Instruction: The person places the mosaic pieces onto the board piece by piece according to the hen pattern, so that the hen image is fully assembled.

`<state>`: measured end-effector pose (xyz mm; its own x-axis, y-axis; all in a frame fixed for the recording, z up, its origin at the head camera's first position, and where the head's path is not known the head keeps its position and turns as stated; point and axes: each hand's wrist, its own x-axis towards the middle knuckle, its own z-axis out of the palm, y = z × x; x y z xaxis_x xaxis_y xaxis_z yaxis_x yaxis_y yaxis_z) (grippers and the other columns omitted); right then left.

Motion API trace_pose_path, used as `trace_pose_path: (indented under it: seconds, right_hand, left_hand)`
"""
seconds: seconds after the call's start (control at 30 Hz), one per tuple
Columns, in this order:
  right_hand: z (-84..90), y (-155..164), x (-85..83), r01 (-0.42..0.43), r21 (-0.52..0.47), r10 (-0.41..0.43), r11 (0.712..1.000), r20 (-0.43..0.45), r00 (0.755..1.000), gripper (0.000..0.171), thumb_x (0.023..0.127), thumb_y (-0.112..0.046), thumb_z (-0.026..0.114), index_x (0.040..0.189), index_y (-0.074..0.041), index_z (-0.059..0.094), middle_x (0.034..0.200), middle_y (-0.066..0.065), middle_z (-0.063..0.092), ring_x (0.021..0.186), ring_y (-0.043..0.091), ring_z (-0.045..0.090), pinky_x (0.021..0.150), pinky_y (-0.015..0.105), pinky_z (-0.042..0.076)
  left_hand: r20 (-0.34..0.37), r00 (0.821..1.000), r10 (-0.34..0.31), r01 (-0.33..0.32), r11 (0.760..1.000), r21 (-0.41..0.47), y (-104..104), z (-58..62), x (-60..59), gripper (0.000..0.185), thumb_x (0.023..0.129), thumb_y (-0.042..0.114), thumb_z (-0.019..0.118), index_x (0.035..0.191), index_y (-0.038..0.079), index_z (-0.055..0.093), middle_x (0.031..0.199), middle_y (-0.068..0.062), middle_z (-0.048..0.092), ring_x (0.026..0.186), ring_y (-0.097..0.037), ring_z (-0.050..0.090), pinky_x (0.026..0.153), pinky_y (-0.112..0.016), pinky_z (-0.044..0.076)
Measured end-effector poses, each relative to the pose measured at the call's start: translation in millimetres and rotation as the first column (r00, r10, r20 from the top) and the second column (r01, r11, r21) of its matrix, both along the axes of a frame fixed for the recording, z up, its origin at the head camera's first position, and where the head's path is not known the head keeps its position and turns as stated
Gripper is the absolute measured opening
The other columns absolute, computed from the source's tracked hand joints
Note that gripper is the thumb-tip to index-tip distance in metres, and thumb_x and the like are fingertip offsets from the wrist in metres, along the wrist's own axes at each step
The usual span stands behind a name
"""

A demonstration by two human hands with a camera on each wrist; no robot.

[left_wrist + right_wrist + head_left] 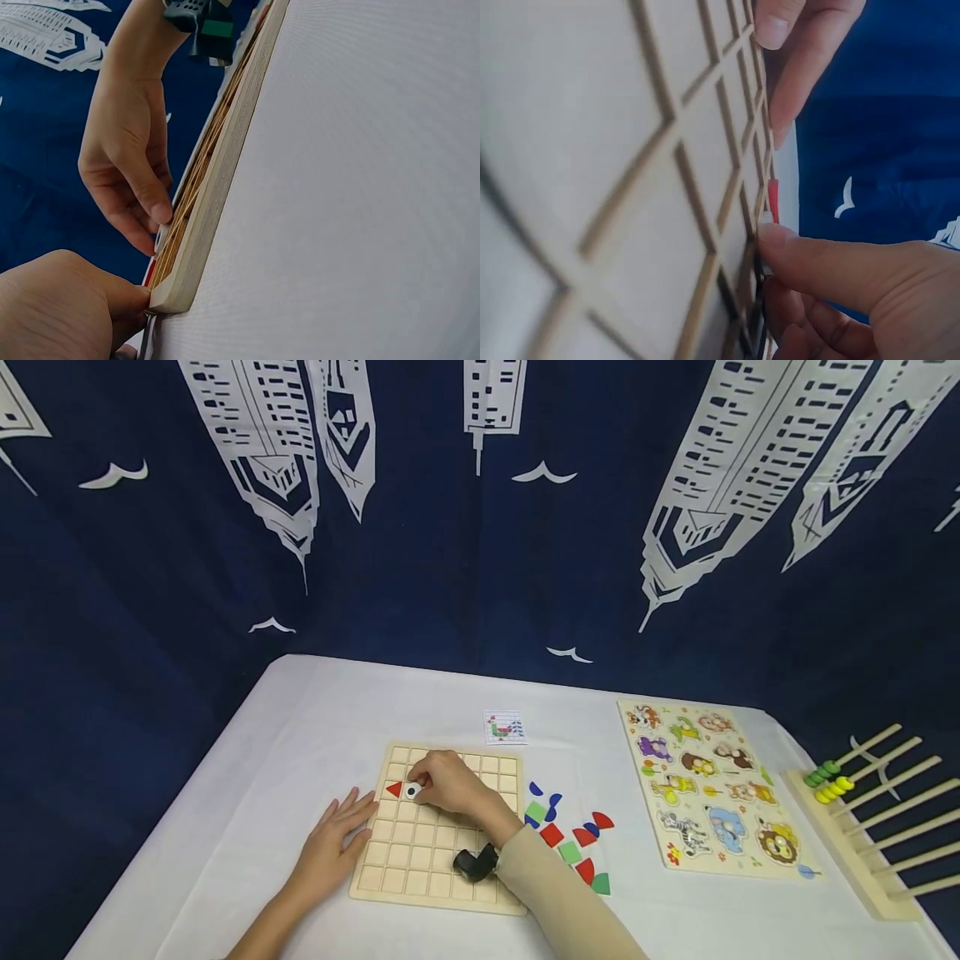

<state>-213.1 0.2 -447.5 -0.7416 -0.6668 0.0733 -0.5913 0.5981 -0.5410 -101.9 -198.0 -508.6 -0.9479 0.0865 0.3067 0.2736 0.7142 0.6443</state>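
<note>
The right hand (448, 782) pinches a white round piece (412, 791) in its fingers, on the wooden grid board (420, 860), beside the red triangle (393, 789). The left hand (333, 843), fingers flat, presses the board's left edge.

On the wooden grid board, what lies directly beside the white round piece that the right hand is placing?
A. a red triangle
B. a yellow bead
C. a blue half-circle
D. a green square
A: the red triangle sits in the cell just left of the white round piece, which the right hand touches on the grid board.

No words, no numbers — nothing legible
</note>
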Motion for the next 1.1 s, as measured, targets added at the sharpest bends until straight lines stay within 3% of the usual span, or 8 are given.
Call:
trace_pose_path:
  seconds: [0.23, 0.43, 0.57, 0.73, 0.83, 0.97, 1.1]
  right_hand:
    - [-5.0, -1, 2.5, 0.037, -0.006, -0.037, 0.999, -0.002, 0.999, 0.021, 0.079, -0.008, 0.080, 0.100, -0.006, 0.076, 0.085, 0.002, 0.070, 0.074, 0.007, 0.058, 0.068, 0.014, 0.049]
    - [2.5, 13, 10.7, 0.059, -0.059, -0.060, 0.997, -0.020, 0.998, 0.024, 0.078, -0.005, 0.080, 0.101, -0.003, 0.075, 0.086, 0.004, 0.070, 0.074, 0.006, 0.059, 0.068, 0.014, 0.050]
    - [15.3, 41, 24.9, 0.080, -0.118, -0.087, 0.990, -0.053, 0.995, 0.023, 0.079, -0.002, 0.076, 0.102, -0.001, 0.074, 0.087, 0.006, 0.070, 0.074, 0.009, 0.059, 0.066, 0.017, 0.050]
    - [26.0, 100, 44.8, 0.190, -0.180, -0.206, 0.965, -0.077, 0.975, 0.023, 0.080, -0.001, 0.075, 0.103, -0.002, 0.074, 0.092, 0.005, 0.072, 0.075, 0.009, 0.061, 0.066, 0.021, 0.053]
    - [26.8, 142, 53.0, 0.308, -0.188, -0.327, 0.932, -0.080, 0.941, 0.024, 0.078, 0.000, 0.077, 0.102, -0.001, 0.074, 0.092, 0.007, 0.072, 0.074, 0.009, 0.059, 0.062, 0.021, 0.053]
    - [24.2, 191, 62.5, 0.499, -0.133, -0.508, 0.856, -0.048, 0.860, 0.021, 0.078, -0.002, 0.078, 0.099, -0.003, 0.075, 0.084, 0.004, 0.069, 0.072, 0.010, 0.056, 0.059, 0.018, 0.049]
    - [18.5, 224, 69.7, 0.613, -0.057, -0.613, 0.788, 0.018, 0.790, 0.014, 0.080, -0.002, 0.077, 0.093, -0.004, 0.074, 0.076, 0.000, 0.065, 0.067, 0.010, 0.055, 0.057, 0.018, 0.046]
  left_hand:
    - [-0.017, 1.000, -0.005, 0.006, 1.000, 0.006, 1, 0.9, 1.1, 0.044, 0.084, -0.003, 0.068, 0.127, -0.001, 0.062, 0.138, -0.016, 0.057, 0.138, -0.039, 0.043, 0.119, -0.009, 0.000]
    - [0.006, 1.000, -0.008, 0.008, 1.000, 0.017, 4, 2.8, 1.6, 0.043, 0.085, -0.002, 0.067, 0.128, -0.001, 0.062, 0.139, -0.015, 0.056, 0.139, -0.038, 0.041, 0.123, -0.020, 0.005]
    - [0.041, 0.999, -0.004, 0.003, 1.000, 0.020, 6, 2.5, 1.8, 0.042, 0.087, 0.001, 0.066, 0.129, -0.001, 0.061, 0.141, -0.015, 0.055, 0.140, -0.037, 0.039, 0.124, -0.027, 0.006]
    - [0.072, 0.997, 0.005, -0.006, 1.000, 0.019, 4, 3.4, 2.9, 0.041, 0.089, 0.003, 0.065, 0.130, -0.001, 0.060, 0.142, -0.014, 0.053, 0.142, -0.037, 0.037, 0.125, -0.035, 0.008]
    - [0.063, 0.998, 0.006, -0.007, 1.000, 0.012, 3, 2.9, 3.8, 0.041, 0.088, 0.002, 0.065, 0.129, -0.001, 0.061, 0.142, -0.014, 0.054, 0.141, -0.037, 0.038, 0.126, -0.033, 0.008]
    - [0.039, 0.999, 0.005, -0.006, 1.000, 0.011, 2, 1.3, 4.4, 0.042, 0.087, 0.001, 0.066, 0.129, 0.000, 0.062, 0.141, -0.014, 0.055, 0.140, -0.038, 0.040, 0.123, -0.017, 0.002]
    - [0.011, 1.000, -0.003, 0.003, 1.000, 0.013, 3, 0.7, 3.2, 0.042, 0.086, 0.000, 0.067, 0.128, 0.000, 0.062, 0.140, -0.014, 0.056, 0.139, -0.040, 0.041, 0.120, -0.010, 0.000]
